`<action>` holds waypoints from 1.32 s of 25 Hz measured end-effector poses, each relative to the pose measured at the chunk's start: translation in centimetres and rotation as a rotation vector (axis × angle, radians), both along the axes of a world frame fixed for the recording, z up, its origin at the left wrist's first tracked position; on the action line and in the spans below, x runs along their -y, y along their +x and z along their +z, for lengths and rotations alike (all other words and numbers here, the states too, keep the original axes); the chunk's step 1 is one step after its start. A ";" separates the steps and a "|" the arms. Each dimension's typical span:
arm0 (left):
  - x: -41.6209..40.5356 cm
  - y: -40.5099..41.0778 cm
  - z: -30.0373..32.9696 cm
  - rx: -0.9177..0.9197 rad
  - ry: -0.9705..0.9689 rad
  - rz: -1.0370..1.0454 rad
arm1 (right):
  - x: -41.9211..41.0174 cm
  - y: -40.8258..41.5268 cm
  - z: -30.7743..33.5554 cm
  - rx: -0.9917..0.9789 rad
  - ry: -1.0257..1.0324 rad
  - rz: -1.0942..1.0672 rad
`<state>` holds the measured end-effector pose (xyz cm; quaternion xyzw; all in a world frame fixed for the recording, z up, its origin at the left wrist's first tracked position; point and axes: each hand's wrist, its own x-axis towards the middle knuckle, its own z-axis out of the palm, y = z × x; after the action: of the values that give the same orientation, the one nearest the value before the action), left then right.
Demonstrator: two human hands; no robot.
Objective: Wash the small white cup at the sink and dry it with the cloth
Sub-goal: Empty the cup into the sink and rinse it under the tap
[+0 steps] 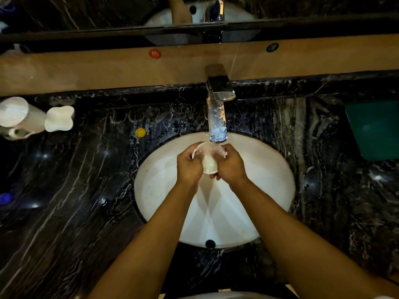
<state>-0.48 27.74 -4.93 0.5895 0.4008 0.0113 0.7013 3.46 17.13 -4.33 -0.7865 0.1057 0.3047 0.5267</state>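
The small white cup (pixel 209 161) is held over the white oval sink (pixel 269 169), tilted with its mouth toward the tap. Water runs from the chrome tap (pixel 217 117) into the cup and splashes at its rim. My left hand (pixel 189 167) grips the cup's left side. My right hand (pixel 232 166) grips its right side, fingers curled under the base. A folded green cloth (pixel 375 130) lies on the counter at the far right.
Black marble counter (pixel 86 190) surrounds the sink. White ceramic pieces (pixel 59 118) and a white jug (pixel 19 117) stand at the far left. A yellow cap (pixel 140 132) and a blue cap (pixel 6 198) lie on the counter. A mirror runs along the back.
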 end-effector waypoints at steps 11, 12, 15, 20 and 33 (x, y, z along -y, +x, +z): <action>0.1 1.1 0.1 -0.065 -0.163 0.224 | -0.8 -0.5 0.4 -0.072 0.193 -0.022; 0.2 1.3 0.1 -0.069 -0.174 0.205 | -1.0 -0.2 0.2 -0.045 0.139 -0.043; 0.1 1.4 0.0 -0.040 -0.205 0.046 | -0.7 1.0 0.1 -0.029 0.018 -0.091; 0.2 1.2 0.4 -0.028 -0.263 0.047 | -0.3 1.0 0.2 -0.005 0.131 -0.088; 1.1 1.6 0.0 -0.174 -0.617 0.027 | -0.1 2.3 0.0 -0.450 0.570 -0.321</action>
<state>1.16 26.63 -4.95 0.3422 0.4517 -0.1521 0.8098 5.75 17.25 -4.30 -0.4959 0.2511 0.4003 0.7286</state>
